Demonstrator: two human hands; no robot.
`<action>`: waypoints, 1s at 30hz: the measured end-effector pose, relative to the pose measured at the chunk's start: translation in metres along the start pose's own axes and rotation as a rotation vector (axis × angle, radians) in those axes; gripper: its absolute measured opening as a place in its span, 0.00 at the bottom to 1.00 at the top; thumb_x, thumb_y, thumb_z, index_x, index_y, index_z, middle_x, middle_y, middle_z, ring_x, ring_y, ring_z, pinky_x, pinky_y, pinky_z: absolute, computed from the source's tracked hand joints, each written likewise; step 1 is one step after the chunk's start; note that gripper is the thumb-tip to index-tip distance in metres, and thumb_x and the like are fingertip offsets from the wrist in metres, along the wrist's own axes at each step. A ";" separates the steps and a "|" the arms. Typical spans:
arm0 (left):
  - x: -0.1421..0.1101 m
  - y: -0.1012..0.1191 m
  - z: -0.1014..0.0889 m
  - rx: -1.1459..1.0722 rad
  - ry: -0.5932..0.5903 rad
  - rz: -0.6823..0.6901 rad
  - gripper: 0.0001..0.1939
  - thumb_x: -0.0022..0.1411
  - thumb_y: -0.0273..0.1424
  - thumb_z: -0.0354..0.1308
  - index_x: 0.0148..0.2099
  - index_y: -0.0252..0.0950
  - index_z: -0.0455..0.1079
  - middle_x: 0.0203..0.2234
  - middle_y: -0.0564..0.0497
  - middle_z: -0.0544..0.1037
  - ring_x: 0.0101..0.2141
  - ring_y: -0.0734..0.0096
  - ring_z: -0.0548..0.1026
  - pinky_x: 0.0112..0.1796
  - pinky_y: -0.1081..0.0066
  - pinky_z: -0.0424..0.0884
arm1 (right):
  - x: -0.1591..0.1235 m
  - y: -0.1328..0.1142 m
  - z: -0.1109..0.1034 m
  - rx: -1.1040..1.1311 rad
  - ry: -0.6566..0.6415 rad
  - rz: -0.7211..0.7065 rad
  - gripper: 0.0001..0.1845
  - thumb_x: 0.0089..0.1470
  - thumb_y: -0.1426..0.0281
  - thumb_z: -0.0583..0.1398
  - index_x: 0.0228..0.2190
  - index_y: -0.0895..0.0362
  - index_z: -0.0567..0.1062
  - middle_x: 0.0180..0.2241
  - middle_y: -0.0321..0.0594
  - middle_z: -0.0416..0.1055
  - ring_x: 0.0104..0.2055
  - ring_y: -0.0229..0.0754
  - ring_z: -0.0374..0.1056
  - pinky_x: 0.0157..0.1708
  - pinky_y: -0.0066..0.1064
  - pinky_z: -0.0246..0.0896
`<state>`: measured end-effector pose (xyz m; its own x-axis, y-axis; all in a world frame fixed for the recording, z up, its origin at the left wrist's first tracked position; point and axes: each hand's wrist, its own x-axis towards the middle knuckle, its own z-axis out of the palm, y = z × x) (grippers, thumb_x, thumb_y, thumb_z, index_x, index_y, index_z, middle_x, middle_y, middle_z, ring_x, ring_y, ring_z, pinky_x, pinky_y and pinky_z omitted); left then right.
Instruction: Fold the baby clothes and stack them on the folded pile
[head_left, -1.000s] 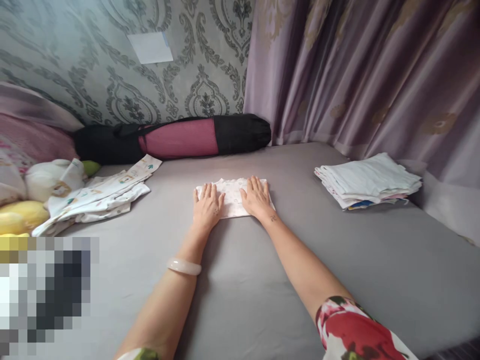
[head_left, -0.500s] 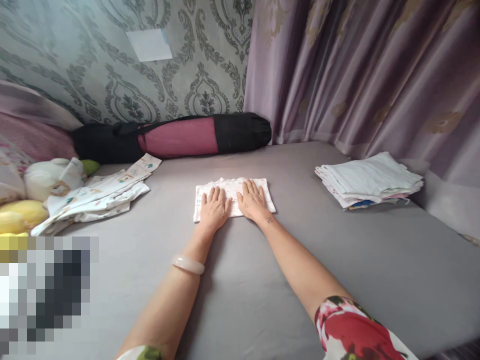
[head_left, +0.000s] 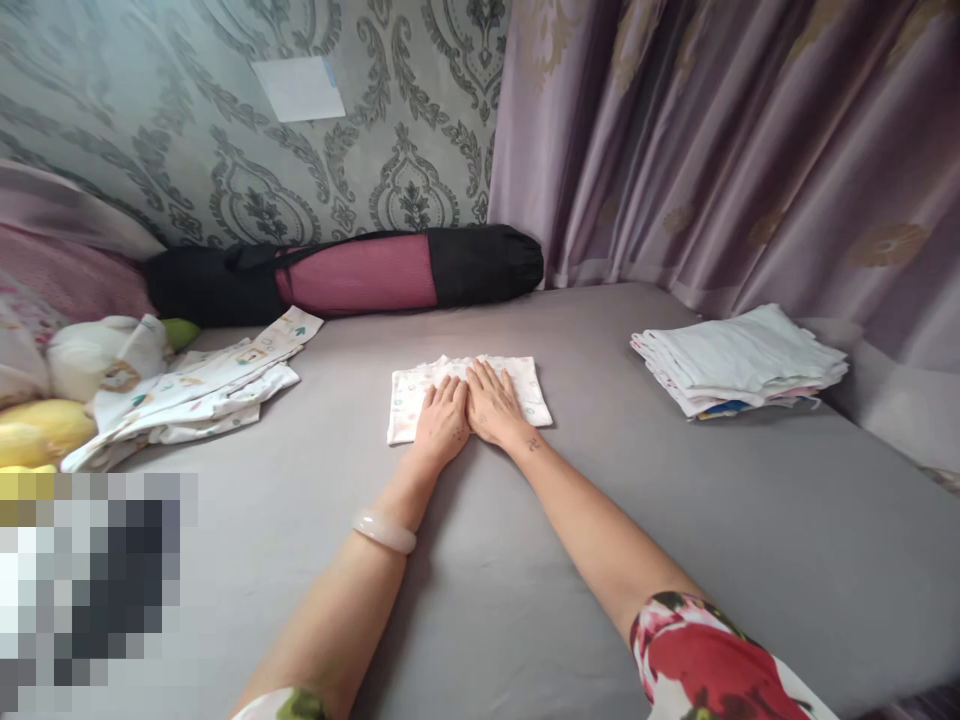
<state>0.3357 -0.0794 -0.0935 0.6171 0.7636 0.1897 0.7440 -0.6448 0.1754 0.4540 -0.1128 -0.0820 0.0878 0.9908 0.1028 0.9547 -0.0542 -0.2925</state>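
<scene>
A folded white cloth garment (head_left: 406,402) with a small print lies flat on the grey bed sheet (head_left: 600,480); its exact kind is not clear. My left hand (head_left: 444,418) rests palm down on its middle, fingers stretched out. Beside it, my right hand (head_left: 493,402) also presses flat on the cloth, and the two hands touch at the thumb side. Neither hand grips the fabric. The palms and the cloth beneath them are hidden.
Loose printed white clothes (head_left: 202,390) lie at the left by plush toys (head_left: 105,350). A stack of folded clothes (head_left: 739,355) sits at the right. Along the wall runs a black and pink long bag (head_left: 360,272). Purple curtains (head_left: 637,150) hang behind.
My two hands have slid inward along the cloth, from apart to touching in the middle. The garment stays in place, with more of its left and right ends showing.
</scene>
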 end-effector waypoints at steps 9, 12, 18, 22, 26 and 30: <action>0.001 -0.004 0.003 -0.094 0.087 0.024 0.21 0.66 0.25 0.42 0.59 0.33 0.64 0.59 0.39 0.69 0.62 0.59 0.63 0.61 0.57 0.58 | 0.001 0.003 0.007 -0.020 -0.004 0.005 0.31 0.67 0.66 0.39 0.65 0.65 0.57 0.69 0.46 0.47 0.71 0.45 0.40 0.68 0.44 0.28; -0.002 -0.011 -0.001 -0.158 0.207 -0.028 0.22 0.64 0.22 0.42 0.56 0.32 0.66 0.56 0.39 0.72 0.59 0.61 0.67 0.59 0.61 0.61 | 0.001 0.002 0.006 -0.029 0.003 0.008 0.31 0.66 0.66 0.41 0.65 0.66 0.56 0.69 0.47 0.48 0.71 0.45 0.40 0.68 0.44 0.28; -0.017 -0.034 -0.013 -0.242 0.418 -0.299 0.25 0.58 0.19 0.42 0.55 0.34 0.67 0.50 0.41 0.75 0.53 0.60 0.72 0.55 0.61 0.67 | 0.008 -0.014 -0.003 -0.029 -0.055 0.044 0.31 0.66 0.66 0.43 0.65 0.67 0.56 0.69 0.52 0.47 0.71 0.49 0.40 0.67 0.48 0.32; -0.021 -0.047 -0.018 -0.290 0.447 -0.480 0.24 0.60 0.21 0.41 0.54 0.32 0.68 0.50 0.39 0.76 0.52 0.59 0.73 0.54 0.62 0.67 | 0.016 -0.031 0.004 -0.020 -0.020 0.031 0.32 0.66 0.65 0.43 0.65 0.68 0.55 0.69 0.52 0.46 0.71 0.49 0.38 0.68 0.47 0.29; -0.020 -0.056 -0.016 -0.337 0.466 -0.580 0.24 0.60 0.22 0.41 0.54 0.32 0.70 0.50 0.38 0.76 0.52 0.57 0.73 0.54 0.59 0.68 | 0.020 -0.038 0.015 -0.015 -0.020 0.052 0.33 0.66 0.63 0.42 0.66 0.68 0.53 0.69 0.51 0.45 0.71 0.49 0.38 0.68 0.46 0.28; -0.017 -0.063 -0.011 -0.351 0.475 -0.647 0.23 0.59 0.22 0.42 0.52 0.34 0.70 0.48 0.41 0.78 0.52 0.57 0.74 0.53 0.59 0.68 | 0.019 -0.036 0.021 -0.023 -0.010 0.053 0.33 0.66 0.63 0.41 0.66 0.67 0.52 0.70 0.49 0.44 0.72 0.47 0.37 0.68 0.45 0.27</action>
<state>0.2752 -0.0524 -0.0975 -0.1289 0.9390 0.3188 0.7413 -0.1223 0.6599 0.4154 -0.0894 -0.0892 0.1358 0.9877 0.0777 0.9550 -0.1096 -0.2757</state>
